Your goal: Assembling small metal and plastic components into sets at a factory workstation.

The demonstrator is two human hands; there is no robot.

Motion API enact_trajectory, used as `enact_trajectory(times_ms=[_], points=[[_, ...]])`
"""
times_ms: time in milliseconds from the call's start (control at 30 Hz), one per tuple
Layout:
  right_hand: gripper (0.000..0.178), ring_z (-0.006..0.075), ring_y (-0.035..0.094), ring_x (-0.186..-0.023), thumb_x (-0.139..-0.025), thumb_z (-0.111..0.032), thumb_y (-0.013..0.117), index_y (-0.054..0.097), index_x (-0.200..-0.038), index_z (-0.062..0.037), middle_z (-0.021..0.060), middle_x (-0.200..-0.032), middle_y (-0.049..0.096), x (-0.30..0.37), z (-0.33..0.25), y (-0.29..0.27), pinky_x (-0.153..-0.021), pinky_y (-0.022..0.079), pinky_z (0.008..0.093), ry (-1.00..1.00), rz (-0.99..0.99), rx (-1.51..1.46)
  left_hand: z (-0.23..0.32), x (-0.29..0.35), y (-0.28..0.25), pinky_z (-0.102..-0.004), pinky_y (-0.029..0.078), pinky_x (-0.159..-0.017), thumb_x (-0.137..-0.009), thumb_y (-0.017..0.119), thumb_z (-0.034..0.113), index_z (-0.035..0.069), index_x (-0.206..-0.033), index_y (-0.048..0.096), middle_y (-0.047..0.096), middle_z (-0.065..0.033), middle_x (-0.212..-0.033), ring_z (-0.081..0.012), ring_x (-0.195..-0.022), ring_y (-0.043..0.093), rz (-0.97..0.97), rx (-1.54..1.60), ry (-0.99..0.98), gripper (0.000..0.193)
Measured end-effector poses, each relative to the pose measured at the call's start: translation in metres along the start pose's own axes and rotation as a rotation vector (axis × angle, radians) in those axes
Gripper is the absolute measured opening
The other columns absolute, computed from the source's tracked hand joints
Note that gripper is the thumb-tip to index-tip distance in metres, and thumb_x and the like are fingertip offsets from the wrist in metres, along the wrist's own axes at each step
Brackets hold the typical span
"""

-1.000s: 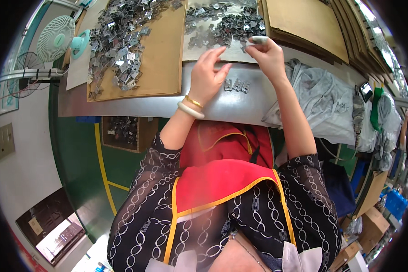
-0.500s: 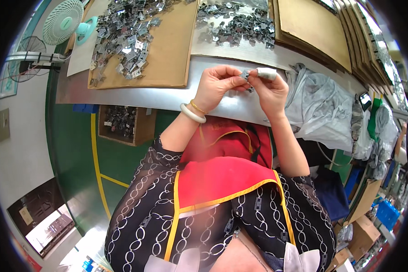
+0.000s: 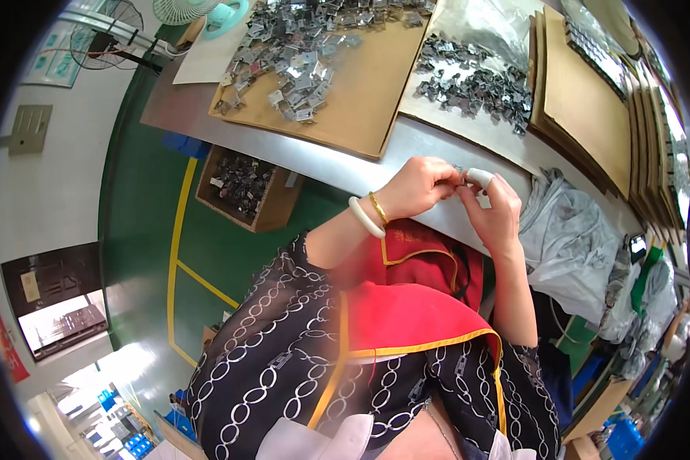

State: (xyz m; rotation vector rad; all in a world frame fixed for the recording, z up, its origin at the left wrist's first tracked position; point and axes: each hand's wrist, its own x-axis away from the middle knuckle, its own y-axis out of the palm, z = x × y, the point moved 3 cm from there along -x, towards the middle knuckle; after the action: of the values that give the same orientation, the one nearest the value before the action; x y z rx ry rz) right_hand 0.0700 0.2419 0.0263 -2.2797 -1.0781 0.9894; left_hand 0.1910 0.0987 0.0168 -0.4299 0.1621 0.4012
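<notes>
My left hand (image 3: 420, 186) is closed in a pinch over the metal bench, with a bangle and a gold bracelet at its wrist. A small grey metal part (image 3: 458, 168) shows only partly at its fingertips. Touching or nearly touching those fingertips is my right hand (image 3: 497, 212), its thumb and index finger drawn together around the same spot. One of its fingers has a white wrap (image 3: 480, 178). How each finger meets the part is mostly hidden. Beyond my hands, small bent metal parts (image 3: 303, 73) lie heaped on a brown cardboard sheet (image 3: 360, 115).
Darker metal pieces (image 3: 475, 84) lie on a pale sheet, beside stacked cardboard (image 3: 583, 92). Grey plastic bags (image 3: 567, 238) bulge at the right of the metal bench (image 3: 326, 161). Below the bench, a carton (image 3: 276, 207) of metal parts stands on the green floor. A fan (image 3: 184, 8) is at far left.
The whole view has swung, so bench and hands appear farther right and lower. My hands stay together at the small metal part, which now shows less between the fingers.
</notes>
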Motion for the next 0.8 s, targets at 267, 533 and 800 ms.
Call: enact_trajectory(times_ms=[267, 533, 800], points=[[0.032, 0.013, 0.066, -0.075, -0.08, -0.001, 0.082, 0.071, -0.11, -0.0012, 0.0083, -0.098, 0.078, 0.003, 0.007, -0.009, -0.071, 0.054, 0.0288, 0.081, 0.107, -0.127, -0.07, -0.1, -0.13, -0.0469, 0.047, -0.1, -0.09, 0.068, 0.025, 0.007, -0.096, 0.075, 0.073, -0.0152, -0.1, -0.0305, -0.099, 0.067, 0.317, -1.116, 0.113, 0.02], [0.032, 0.012, 0.064, -0.076, -0.081, -0.002, 0.082, 0.071, -0.11, -0.0013, 0.0079, -0.098, 0.078, 0.009, 0.006, -0.013, -0.07, 0.052, 0.0271, 0.085, 0.152, -0.151, -0.166, -0.139, -0.21, -0.0477, 0.045, -0.11, -0.093, 0.059, 0.019, 0.017, -0.111, 0.077, 0.072, -0.0142, -0.121, -0.0343, -0.12, 0.065, 0.178, -1.193, -0.118, 0.026], [0.029, 0.0113, 0.062, -0.074, -0.08, -0.001, 0.082, 0.071, -0.107, -0.001, 0.0065, -0.094, 0.077, 0.008, 0.015, -0.015, -0.07, 0.052, 0.027, 0.091, 0.149, -0.142, -0.098, -0.145, -0.173, -0.0323, 0.057, -0.067, -0.089, 0.074, 0.019, 0.003, -0.114, 0.077, 0.077, -0.0118, -0.089, -0.0181, -0.069, 0.072, -0.33, -0.687, -0.336, 0.029]])
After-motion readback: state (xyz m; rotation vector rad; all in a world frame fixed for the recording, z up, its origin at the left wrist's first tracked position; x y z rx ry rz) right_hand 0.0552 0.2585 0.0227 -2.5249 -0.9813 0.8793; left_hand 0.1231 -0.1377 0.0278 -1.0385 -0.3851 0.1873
